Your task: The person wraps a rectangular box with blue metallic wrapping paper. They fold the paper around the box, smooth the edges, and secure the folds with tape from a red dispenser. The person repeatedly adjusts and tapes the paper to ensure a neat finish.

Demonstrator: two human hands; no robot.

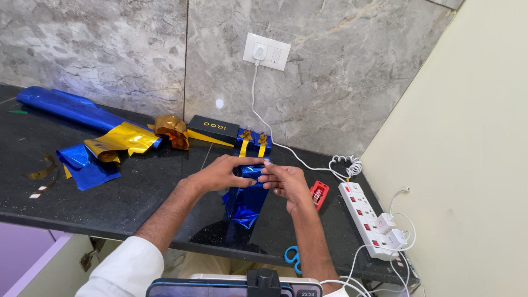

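My left hand (223, 172) and my right hand (286, 183) meet over a small box wrapped in shiny blue foil paper (246, 198) on the black countertop (137, 192). Both hands pinch the top of the wrapping, with loose foil hanging toward me below them. Just behind stand two small blue gift boxes with gold ribbons (253, 142). A black rectangular box (213, 130) lies beside them against the wall.
Blue foil roll (66, 107), gold foil sheet (121, 138) and blue scraps (88, 165) lie at the left. A red tape dispenser (319, 194), white power strip (369, 220) with chargers and blue-handled scissors (292, 257) sit at the right. A phone (231, 287) is at the bottom edge.
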